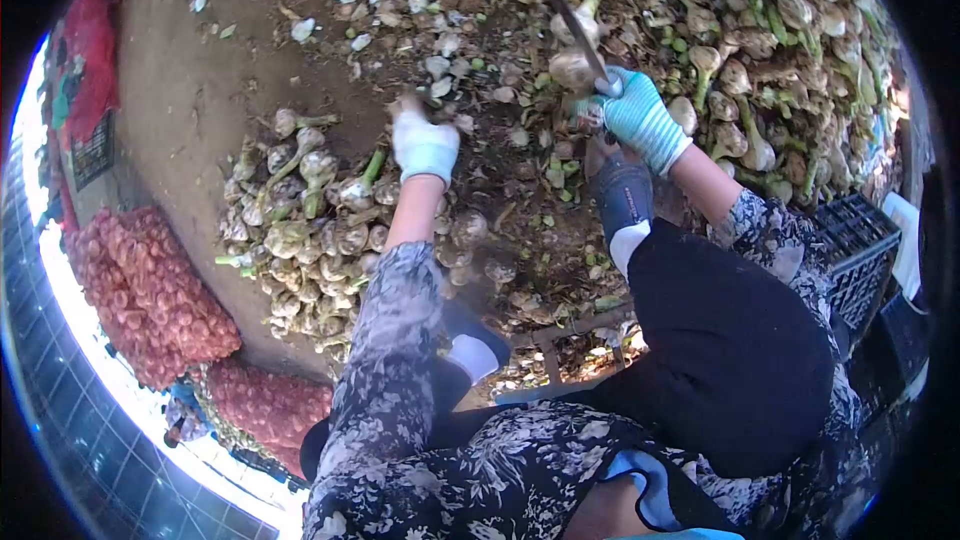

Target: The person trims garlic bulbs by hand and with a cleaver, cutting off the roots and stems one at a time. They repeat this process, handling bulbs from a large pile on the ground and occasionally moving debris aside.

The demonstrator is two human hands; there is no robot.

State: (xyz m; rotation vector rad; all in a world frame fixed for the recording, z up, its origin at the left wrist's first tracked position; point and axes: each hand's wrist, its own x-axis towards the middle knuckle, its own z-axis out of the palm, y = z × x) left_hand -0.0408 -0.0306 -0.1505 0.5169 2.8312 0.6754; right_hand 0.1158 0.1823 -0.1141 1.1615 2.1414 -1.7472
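My right hand point(642, 120), in a teal striped glove, is closed round the handle of a long, narrow, dark-bladed knife point(572, 22). Its blade points up and away to the left, over garlic bulbs on the ground. One bulb point(573, 70) lies right beside the blade's lower part. My left hand point(425, 145), in a pale white and blue glove, is held above the littered ground, its fingers smeared by motion. Whether it grips anything cannot be made out. Just below it is a heap of garlic bulbs point(318, 168), some with green stem stubs.
A larger garlic pile point(760, 70) with stems spreads on the right. Peel and cut stem bits point(440, 65) litter the ground. Red mesh sacks point(150, 295) stand at left, a black crate point(855, 250) at right. My shoe point(622, 195) rests between the piles.
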